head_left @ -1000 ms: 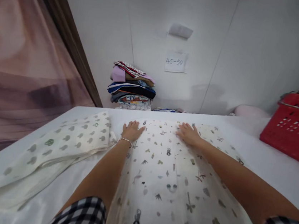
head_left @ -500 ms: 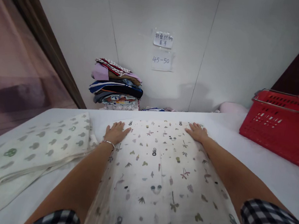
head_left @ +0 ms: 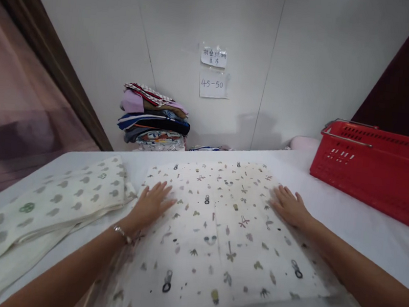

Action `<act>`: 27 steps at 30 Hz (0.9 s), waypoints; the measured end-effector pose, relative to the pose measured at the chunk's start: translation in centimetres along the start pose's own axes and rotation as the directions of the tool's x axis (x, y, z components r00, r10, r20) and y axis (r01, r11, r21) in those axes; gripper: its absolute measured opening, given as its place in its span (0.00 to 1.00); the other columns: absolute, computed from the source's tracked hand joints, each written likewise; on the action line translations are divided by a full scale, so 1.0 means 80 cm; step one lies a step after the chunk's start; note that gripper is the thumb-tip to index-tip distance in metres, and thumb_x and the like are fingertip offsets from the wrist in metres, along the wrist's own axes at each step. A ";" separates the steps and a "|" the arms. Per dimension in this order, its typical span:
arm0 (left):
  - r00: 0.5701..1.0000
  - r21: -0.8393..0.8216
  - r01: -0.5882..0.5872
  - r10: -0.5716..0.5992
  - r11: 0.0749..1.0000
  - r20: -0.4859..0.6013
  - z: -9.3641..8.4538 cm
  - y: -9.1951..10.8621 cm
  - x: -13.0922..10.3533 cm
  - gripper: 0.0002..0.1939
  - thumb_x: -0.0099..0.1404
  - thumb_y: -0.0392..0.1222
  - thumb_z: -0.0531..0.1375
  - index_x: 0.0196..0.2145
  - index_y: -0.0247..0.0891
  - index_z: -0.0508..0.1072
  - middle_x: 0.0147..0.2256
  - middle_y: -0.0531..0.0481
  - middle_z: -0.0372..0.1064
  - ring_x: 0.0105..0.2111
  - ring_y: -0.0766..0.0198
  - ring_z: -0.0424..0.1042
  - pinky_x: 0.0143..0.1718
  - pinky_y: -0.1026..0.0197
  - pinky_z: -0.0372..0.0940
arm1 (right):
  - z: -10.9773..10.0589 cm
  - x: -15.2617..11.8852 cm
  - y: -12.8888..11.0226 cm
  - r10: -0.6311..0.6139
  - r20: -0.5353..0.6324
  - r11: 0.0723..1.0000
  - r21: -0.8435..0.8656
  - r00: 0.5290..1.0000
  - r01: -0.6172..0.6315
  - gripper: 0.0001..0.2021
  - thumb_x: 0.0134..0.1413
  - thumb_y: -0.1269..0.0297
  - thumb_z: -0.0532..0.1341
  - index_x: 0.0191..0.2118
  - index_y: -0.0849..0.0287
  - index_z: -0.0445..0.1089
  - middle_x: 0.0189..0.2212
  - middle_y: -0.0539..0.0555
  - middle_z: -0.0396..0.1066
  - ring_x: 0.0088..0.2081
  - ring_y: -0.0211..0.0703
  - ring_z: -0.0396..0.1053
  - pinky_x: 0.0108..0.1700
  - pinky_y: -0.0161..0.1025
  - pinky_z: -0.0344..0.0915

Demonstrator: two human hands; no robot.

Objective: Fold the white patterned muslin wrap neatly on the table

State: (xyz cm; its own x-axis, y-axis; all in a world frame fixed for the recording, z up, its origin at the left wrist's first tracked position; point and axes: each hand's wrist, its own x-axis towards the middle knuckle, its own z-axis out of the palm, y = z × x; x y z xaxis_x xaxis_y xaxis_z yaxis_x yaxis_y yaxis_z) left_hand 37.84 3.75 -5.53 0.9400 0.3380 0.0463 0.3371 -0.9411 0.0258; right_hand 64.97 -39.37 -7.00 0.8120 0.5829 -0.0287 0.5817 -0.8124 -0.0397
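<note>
Left hand (head_left: 151,204) and right hand (head_left: 289,206), fingers spread and gripping nothing, are now drawn back from the far edge of the printed cloth (head_left: 225,234), which seems smooth.

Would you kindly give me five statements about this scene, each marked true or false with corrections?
1. The bracelet is on the right arm. False: it is on the left arm.
2. The right hand is at the right edge of the small-print cloth. True.
3. The grey-print cloth lies right of both hands. False: it lies left of the left hand.
4. A red basket stands on the white table. True.
5. A paper reading "45-50" is on the wall. True.
</note>
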 end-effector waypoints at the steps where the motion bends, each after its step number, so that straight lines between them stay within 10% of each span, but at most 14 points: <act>1: 1.000 0.003 -0.018 0.018 1.000 0.023 0.004 0.004 -0.019 0.31 0.68 0.57 0.45 0.65 0.45 0.55 0.67 0.49 0.43 0.67 0.52 0.40 0.66 0.44 0.38 | 0.004 -0.013 0.006 0.016 0.010 1.000 0.008 1.000 -0.016 0.36 0.60 0.40 0.38 0.67 0.57 0.50 0.69 0.57 0.41 0.69 0.54 0.36 0.66 0.58 0.39; 19: 0.991 0.052 0.054 -0.060 0.997 0.119 -0.010 0.038 -0.147 0.34 0.69 0.58 0.42 0.67 0.40 0.51 0.68 0.48 0.40 0.68 0.55 0.39 0.66 0.47 0.38 | 0.008 -0.133 0.021 -0.005 0.053 0.996 0.085 0.999 0.000 0.35 0.62 0.43 0.40 0.68 0.56 0.49 0.69 0.55 0.37 0.69 0.49 0.33 0.66 0.58 0.37; 27: 0.986 -0.118 0.146 -0.154 0.982 -0.058 -0.017 0.038 -0.169 0.32 0.69 0.55 0.43 0.64 0.37 0.56 0.67 0.42 0.46 0.66 0.52 0.46 0.64 0.46 0.46 | -0.013 -0.160 0.056 0.281 -0.059 0.777 0.600 0.958 -0.191 0.26 0.58 0.54 0.54 0.58 0.62 0.65 0.62 0.62 0.58 0.64 0.55 0.53 0.63 0.51 0.53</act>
State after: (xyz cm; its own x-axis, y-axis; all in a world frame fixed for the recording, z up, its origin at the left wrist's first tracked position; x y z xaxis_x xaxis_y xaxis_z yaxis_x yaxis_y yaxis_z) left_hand 26.08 -3.63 -4.75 0.8723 0.4786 0.1000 0.4623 -0.8739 0.1499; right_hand 57.25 -50.52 -5.78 0.9439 0.3295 0.0201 0.2692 -0.7331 -0.6246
